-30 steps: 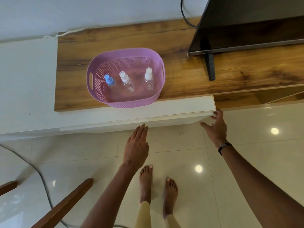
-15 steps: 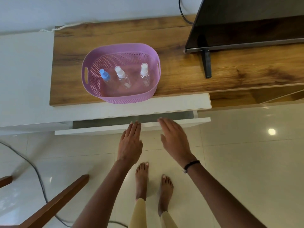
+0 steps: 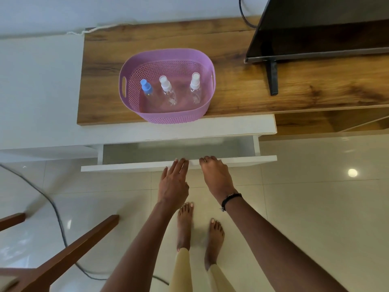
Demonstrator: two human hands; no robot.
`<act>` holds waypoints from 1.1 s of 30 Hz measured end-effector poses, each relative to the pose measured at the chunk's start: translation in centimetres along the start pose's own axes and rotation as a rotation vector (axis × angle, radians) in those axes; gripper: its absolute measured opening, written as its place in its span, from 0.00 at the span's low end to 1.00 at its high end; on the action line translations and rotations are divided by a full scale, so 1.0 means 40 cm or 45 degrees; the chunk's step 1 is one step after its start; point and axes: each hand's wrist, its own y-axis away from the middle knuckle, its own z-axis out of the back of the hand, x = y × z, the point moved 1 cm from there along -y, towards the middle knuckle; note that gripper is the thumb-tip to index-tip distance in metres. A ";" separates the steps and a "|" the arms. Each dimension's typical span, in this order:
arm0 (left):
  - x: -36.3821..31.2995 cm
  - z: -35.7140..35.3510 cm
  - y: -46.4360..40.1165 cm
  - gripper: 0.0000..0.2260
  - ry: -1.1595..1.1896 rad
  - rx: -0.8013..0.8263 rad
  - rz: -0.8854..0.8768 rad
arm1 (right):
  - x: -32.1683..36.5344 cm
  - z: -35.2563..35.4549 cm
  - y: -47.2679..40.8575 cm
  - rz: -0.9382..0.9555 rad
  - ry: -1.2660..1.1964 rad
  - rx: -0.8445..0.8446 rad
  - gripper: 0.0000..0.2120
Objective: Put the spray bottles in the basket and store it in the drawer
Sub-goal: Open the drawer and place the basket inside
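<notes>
A purple perforated basket (image 3: 174, 118) stands on the wooden cabinet top (image 3: 242, 91), close to its front edge. Three clear spray bottles stand upright inside it: a blue-capped bottle (image 3: 146, 88) at left, a white-capped bottle (image 3: 166, 86) in the middle and another white-capped bottle (image 3: 194, 83) at right. Below the basket a white drawer (image 3: 126, 165) is pulled partly out, and its pale inside shows. My left hand (image 3: 173, 182) lies flat with its fingertips on the top edge of the drawer front. My right hand (image 3: 216, 178) hooks its fingers over that same edge.
A black television (image 3: 315, 28) on a thin foot (image 3: 273, 77) stands at the right of the wooden top. A brown wooden furniture leg (image 3: 73, 249) juts in at lower left. A dark cable (image 3: 56, 218) runs over the glossy tiled floor. My bare feet are below the hands.
The drawer has slid from closed to further out toward me. My right hand moved left from the cabinet's right corner to the drawer front, beside my left hand.
</notes>
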 end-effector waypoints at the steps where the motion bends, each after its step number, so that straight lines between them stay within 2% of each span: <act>1: 0.000 -0.004 0.011 0.30 -0.007 0.016 0.000 | 0.003 -0.001 0.012 -0.005 -0.002 0.007 0.16; 8: -0.007 -0.044 0.110 0.31 -0.008 0.055 0.013 | 0.025 -0.034 0.103 -0.004 0.051 0.043 0.13; 13: -0.010 -0.076 0.181 0.30 -0.034 0.081 -0.017 | 0.028 -0.069 0.177 -0.009 0.056 0.048 0.17; 23: -0.002 -0.120 0.294 0.29 -0.090 0.110 -0.074 | 0.057 -0.120 0.297 -0.092 0.021 0.242 0.23; 33: 0.006 -0.150 0.376 0.30 -0.092 0.214 -0.112 | 0.065 -0.141 0.381 -0.061 -0.044 0.224 0.23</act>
